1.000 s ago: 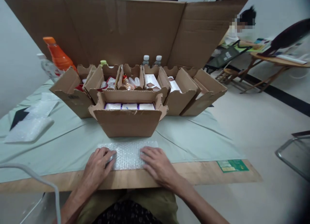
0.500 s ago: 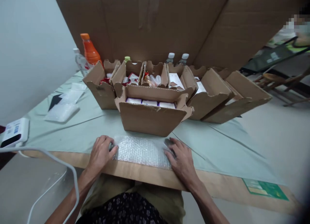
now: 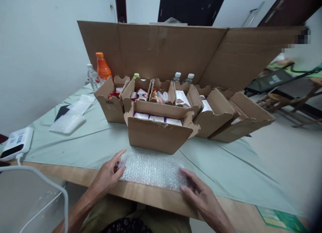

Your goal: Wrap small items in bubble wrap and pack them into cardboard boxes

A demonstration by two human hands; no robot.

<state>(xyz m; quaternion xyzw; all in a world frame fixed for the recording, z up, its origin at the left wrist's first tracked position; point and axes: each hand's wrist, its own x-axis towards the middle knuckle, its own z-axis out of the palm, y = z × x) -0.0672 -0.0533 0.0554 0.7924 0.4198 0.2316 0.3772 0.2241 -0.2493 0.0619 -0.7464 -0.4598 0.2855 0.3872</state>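
A strip of clear bubble wrap point(image 3: 152, 171) lies along the front edge of the table, between my two hands. At its left end is my left hand point(image 3: 110, 171), thumb and fingers apart, with the fingertips at the wrap's edge. My right hand point(image 3: 198, 191) is at the opposite end, its thumb and fingers spread beside the right edge. Whether anything lies inside the wrap, I cannot tell. Just behind it stands an open cardboard box point(image 3: 158, 135) holding white packs point(image 3: 157, 119) with purple edges.
Several open cardboard boxes point(image 3: 113, 110) form a row behind, with an orange bottle point(image 3: 103, 66) and clear bottles at the back. A tall cardboard panel point(image 3: 176, 48) stands behind them. More bubble wrap point(image 3: 67, 120) lies left, near a white device point(image 3: 18, 142) with a cable point(image 3: 50, 179).
My hands have loosened from the ends of the bubble wrap, the right one shifting outward. The view has tilted up, so everything sits lower in the picture.
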